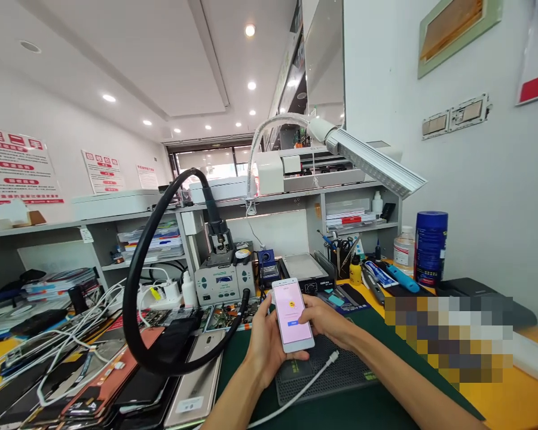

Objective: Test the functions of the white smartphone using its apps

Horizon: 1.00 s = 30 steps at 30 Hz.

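A white smartphone [291, 307] with a lit pink screen stands tilted toward me, above a dark grey work mat. Cradling it from the left and below, my left hand [265, 334] is closed around its lower half, fingertips showing under the bottom edge. My right hand [325, 316] grips the right side, its thumb lying over the screen beside a small blue button; the fingers behind are mostly hidden. A white cable [300, 392] lies across the grey mat [336, 367] below the phone, its plug end loose near my right forearm.
Left of my hands lie several dismantled phones [192, 382] and white cables. A thick black hose [137, 286] arcs up from a hot-air station [224, 283]. A lamp [376, 158] hangs overhead. On the right stand a blue canister [430, 248] and a clear bottle [403, 248].
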Motion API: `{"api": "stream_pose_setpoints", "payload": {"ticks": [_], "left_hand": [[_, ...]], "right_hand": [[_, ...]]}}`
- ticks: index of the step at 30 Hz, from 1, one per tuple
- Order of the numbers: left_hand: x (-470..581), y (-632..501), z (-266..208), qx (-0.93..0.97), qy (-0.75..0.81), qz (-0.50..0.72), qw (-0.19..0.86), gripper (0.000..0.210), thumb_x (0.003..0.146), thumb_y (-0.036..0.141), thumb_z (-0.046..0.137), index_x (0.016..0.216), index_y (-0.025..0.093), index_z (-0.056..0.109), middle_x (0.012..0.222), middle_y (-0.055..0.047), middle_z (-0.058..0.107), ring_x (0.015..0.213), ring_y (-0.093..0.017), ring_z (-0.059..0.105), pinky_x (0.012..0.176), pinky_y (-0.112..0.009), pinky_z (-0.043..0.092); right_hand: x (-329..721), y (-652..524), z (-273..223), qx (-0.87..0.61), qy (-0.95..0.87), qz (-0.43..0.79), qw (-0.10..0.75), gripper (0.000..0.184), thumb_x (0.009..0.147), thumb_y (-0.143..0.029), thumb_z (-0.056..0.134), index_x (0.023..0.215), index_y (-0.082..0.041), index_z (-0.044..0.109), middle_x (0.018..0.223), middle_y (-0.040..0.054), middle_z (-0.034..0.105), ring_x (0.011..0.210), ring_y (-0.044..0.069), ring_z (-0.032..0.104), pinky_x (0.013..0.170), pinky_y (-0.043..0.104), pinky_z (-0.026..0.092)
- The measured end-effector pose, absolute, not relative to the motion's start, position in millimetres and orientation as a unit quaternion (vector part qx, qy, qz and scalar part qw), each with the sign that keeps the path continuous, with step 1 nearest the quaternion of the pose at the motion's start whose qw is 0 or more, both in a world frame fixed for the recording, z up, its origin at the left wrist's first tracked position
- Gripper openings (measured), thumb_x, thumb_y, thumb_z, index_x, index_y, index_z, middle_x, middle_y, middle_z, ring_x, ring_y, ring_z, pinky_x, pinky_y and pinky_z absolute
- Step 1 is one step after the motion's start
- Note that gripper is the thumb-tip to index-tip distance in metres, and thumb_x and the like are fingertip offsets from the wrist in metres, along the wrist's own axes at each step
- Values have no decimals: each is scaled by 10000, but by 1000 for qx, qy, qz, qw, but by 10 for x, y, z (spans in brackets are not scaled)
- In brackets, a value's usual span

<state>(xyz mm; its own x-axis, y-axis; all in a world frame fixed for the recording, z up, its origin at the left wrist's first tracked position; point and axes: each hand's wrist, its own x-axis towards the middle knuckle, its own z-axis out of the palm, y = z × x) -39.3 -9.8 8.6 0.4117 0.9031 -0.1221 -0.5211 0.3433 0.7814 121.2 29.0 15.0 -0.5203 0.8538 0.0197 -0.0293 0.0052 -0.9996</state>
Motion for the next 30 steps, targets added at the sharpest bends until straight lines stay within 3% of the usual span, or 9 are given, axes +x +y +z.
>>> {"api": "stream_pose_setpoints", "payload": {"ticks": [4, 12, 20, 23, 26, 30], "left_hand": [[-383, -99, 90, 342, 293, 459, 766, 713, 838, 692, 460, 1280, 146, 578, 936, -137, 664, 785, -286, 665, 534, -379, 568], [-371, -89, 75, 347, 297, 462, 761, 691, 843, 667, 470, 1277, 141, 578, 971, -143, 667, 740, -256, 653, 521, -379, 571], [-360, -94, 81, 346, 313, 461, 755, 727, 827, 700, 471, 1290, 149, 576, 928, -138, 664, 759, -271, 654, 515, -373, 567], [-362, -100, 82, 348, 312, 464, 752, 717, 826, 697, 477, 1268, 143, 585, 941, -140, 663, 759, -267, 653, 520, -377, 571], [-368, -99, 75, 358, 302, 467, 750, 709, 832, 698, 467, 1236, 130, 597, 968, -148, 662, 781, -271, 654, 532, -383, 575], [-369, -96, 71, 364, 296, 468, 748, 702, 834, 698, 464, 1232, 136, 597, 966, -143, 660, 777, -266, 653, 536, -384, 577]], "right_hand": [[1193, 314, 125, -355, -589, 625, 369, 516, 694, -203, 552, 1205, -205, 618, 1059, 96, 715, 954, 279, 642, 690, 344, 490], [1166, 367, 22, -371, -576, 615, 390, 432, 821, -440, 581, 1166, -186, 639, 992, 106, 714, 922, 269, 638, 702, 358, 486], [1159, 292, 108, -407, -615, 565, 370, 417, 781, -342, 649, 1171, -196, 639, 1042, 99, 719, 909, 263, 644, 672, 311, 444], [1152, 303, 94, -403, -579, 595, 386, 444, 826, -470, 578, 1151, -174, 643, 1029, 115, 718, 904, 270, 637, 685, 330, 451], [1140, 293, 113, -369, -549, 634, 401, 590, 874, -645, 394, 1100, -171, 662, 1017, 116, 714, 898, 271, 627, 690, 342, 454], [1131, 282, 135, -356, -552, 639, 400, 631, 867, -688, 369, 1083, -179, 673, 995, 107, 718, 906, 275, 624, 702, 343, 449]]}}
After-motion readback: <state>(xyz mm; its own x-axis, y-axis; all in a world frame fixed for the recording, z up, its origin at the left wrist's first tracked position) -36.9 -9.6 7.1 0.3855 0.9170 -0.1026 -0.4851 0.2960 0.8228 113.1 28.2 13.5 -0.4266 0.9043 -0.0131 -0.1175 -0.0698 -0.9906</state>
